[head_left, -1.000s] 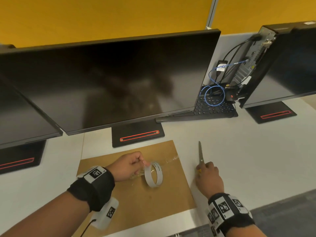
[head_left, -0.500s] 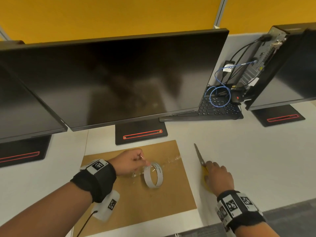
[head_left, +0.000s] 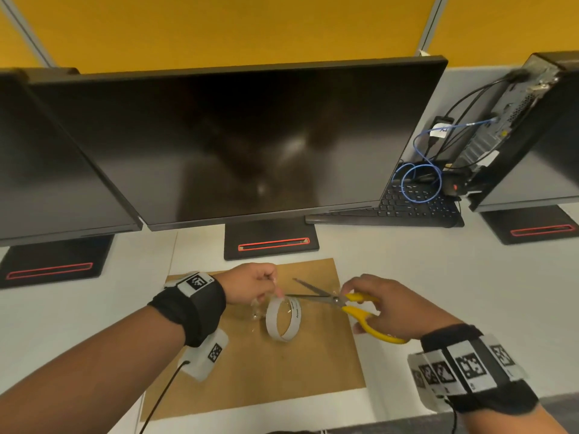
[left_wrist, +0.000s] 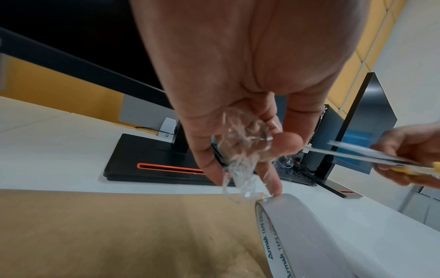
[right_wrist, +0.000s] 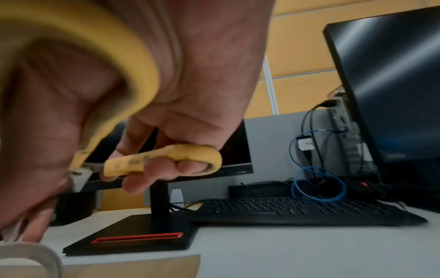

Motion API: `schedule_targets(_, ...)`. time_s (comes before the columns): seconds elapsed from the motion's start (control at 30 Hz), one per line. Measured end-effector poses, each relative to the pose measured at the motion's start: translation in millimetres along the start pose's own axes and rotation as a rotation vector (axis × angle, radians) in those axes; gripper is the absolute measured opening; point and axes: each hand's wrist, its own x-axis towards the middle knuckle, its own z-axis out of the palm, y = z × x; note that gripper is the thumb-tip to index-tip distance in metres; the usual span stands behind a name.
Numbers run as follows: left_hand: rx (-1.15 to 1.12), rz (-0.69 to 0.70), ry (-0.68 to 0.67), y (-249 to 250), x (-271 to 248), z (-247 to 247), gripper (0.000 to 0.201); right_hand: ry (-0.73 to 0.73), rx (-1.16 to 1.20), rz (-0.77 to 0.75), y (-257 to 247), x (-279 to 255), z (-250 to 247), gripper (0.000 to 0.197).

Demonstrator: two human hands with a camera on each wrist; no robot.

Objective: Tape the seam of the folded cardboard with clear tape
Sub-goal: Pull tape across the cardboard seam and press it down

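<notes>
The flat brown cardboard (head_left: 282, 371) lies on the white desk in front of me. A roll of clear tape (head_left: 283, 319) stands on edge on it, also seen in the left wrist view as the roll (left_wrist: 297, 225). My left hand (head_left: 250, 286) pinches a crumpled strand of clear tape (left_wrist: 240, 150) pulled up from the roll. My right hand (head_left: 385, 308) grips yellow-handled scissors (head_left: 360, 311), fingers through the handles (right_wrist: 166, 159). The blades (head_left: 310, 294) are spread apart, pointing left at the tape strand just above the roll.
Three dark monitors stand along the back; the middle one's base (head_left: 271, 242) is just beyond the cardboard. A black keyboard (head_left: 407, 211) with a coiled blue cable (head_left: 421, 183) lies at the back right. The desk's front edge (head_left: 376, 421) is near my wrists.
My right hand picked the scissors up from the desk to the right of the cardboard and brought them left, blades spread, to the tape strand. My left hand kept holding the strand.
</notes>
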Motion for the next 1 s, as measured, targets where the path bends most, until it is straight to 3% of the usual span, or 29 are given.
schedule_targets(0.13, -0.009, -0.013, -0.009, 4, -1, -1, 0.018, -0.045, -0.171, -0.101, -16, 9, -3, 0.038)
schedule_targets(0.37, 0.013, -0.073, -0.024, 4, -3, -2, 0.022, -0.059, -0.312, -0.095, -21, 27, 7, 0.039)
schedule_targets(1.0, 0.067, -0.013, -0.052, 7, 2, -9, 0.013, -0.081, -0.285, -0.083, -25, 28, 0, 0.032)
